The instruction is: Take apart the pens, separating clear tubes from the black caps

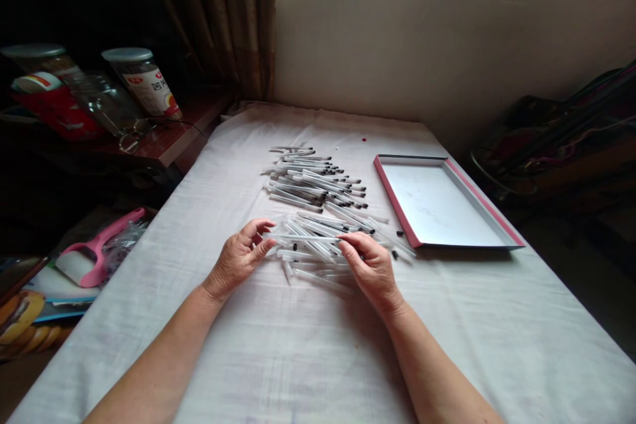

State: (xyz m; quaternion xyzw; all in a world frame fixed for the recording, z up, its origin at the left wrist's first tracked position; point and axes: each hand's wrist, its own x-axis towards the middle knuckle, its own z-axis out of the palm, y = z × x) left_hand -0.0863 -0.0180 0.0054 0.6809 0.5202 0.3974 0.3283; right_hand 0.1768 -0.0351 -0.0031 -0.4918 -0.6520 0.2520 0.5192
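Between my two hands, a clear pen barrel point(305, 237) lies level above a loose heap of similar barrels. My left hand point(241, 250) pinches its left end between thumb and fingers. At the right end, my right hand point(366, 262) is closed on it, and the fingers hide that tip. Beneath and around my hands are several loose clear barrels point(318, 278). Beyond them lies a pile of clear pens with black ends point(318, 179). Small black plugs point(395, 254) are scattered by my right hand.
A shallow box lid with pink sides point(447, 205) rests on the white cloth point(268, 358) to the right. At left, a dark side table point(183, 136) bears jars point(149, 83) and glasses point(130, 140). Lower down is a pink-handled tool point(102, 252). A wall point(397, 46) stands behind.
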